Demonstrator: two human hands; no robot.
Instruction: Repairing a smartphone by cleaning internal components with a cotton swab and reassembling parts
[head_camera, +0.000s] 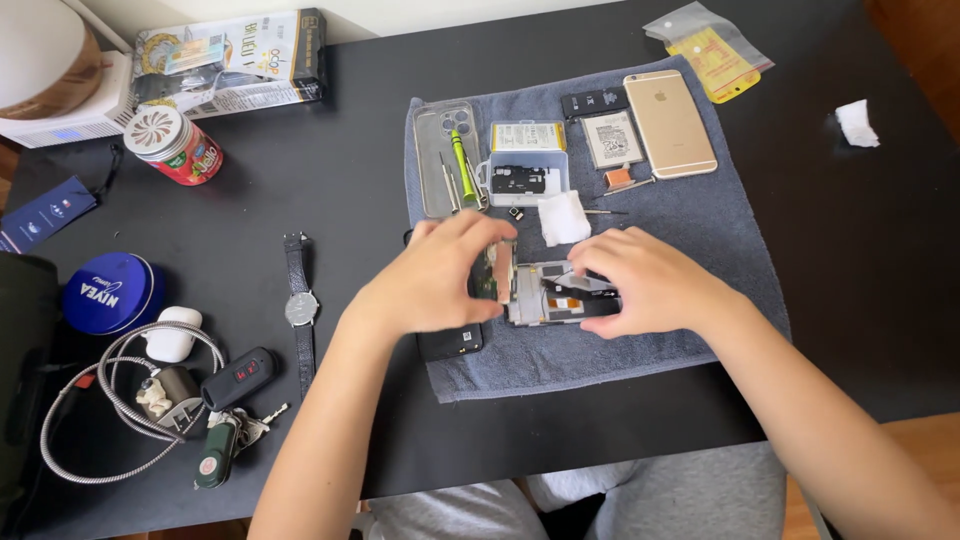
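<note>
At the centre of the frame, on the grey towel (700, 250), I see the opened phone (548, 295): a silvery frame with its back off, black and orange parts exposed, a green circuit board at its left end. My left hand (435, 280) pinches that board end; my right hand (640, 280) grips the right end. Just above lie a white wipe (563, 217) and a clear parts box (527, 165).

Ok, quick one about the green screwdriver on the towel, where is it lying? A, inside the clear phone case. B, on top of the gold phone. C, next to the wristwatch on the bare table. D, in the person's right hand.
A: the green screwdriver lies within the clear phone case at the far left of the grey towel, apart from the gold phone and from both hands.
</note>
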